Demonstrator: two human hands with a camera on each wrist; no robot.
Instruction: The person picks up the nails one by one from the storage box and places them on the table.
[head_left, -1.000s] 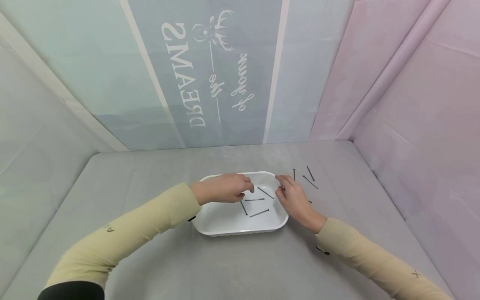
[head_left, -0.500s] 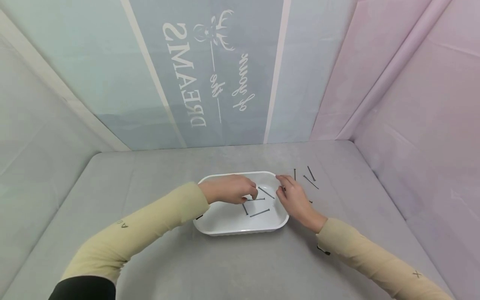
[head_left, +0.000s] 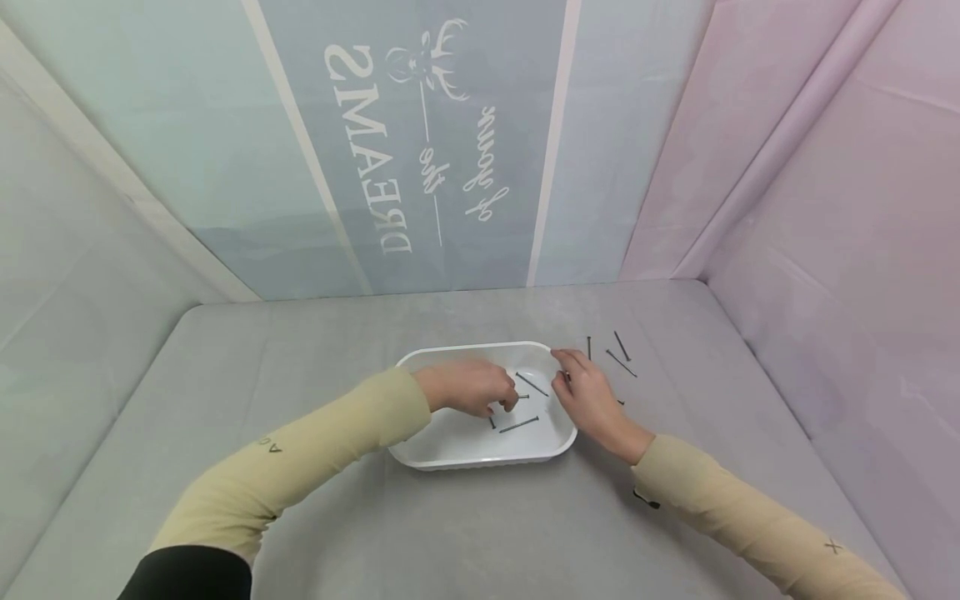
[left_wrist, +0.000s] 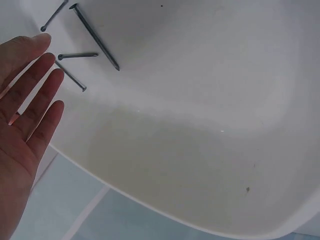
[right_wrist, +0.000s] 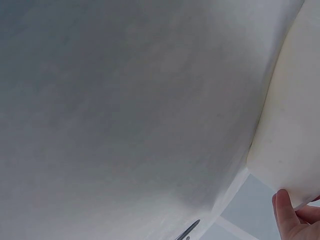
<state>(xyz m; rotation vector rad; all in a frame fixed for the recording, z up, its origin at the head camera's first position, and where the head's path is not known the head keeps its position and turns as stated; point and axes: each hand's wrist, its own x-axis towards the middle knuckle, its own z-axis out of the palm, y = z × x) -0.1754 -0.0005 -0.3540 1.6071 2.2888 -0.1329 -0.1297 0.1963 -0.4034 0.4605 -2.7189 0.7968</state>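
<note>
A white tray (head_left: 420, 450) with rounded corners stands on the grey surface, several nails on its floor. My left hand (head_left: 474, 387) reaches over the tray's left side, fingertips low among the nails. The left wrist view shows that hand (left_wrist: 22, 120) with its fingers loosely extended and nothing gripped. A large nail (left_wrist: 95, 37) and a smaller nail (left_wrist: 78, 55) lie just past the fingertips. My right hand (head_left: 594, 408) holds the tray's right rim, and the right wrist view shows its thumb (right_wrist: 284, 210) against the tray wall (right_wrist: 290, 120).
Outside the tray, behind the right hand, loose nails lie on the grey surface, among them one nail (head_left: 622, 364). Another nail head (head_left: 621, 403) shows beside the right hand. Pale fabric walls (head_left: 465, 167) enclose the surface at the back and sides.
My left hand has moved right and slightly lower inside the tray, now covering parts of two nails. My right hand and the tray have stayed in place.
</note>
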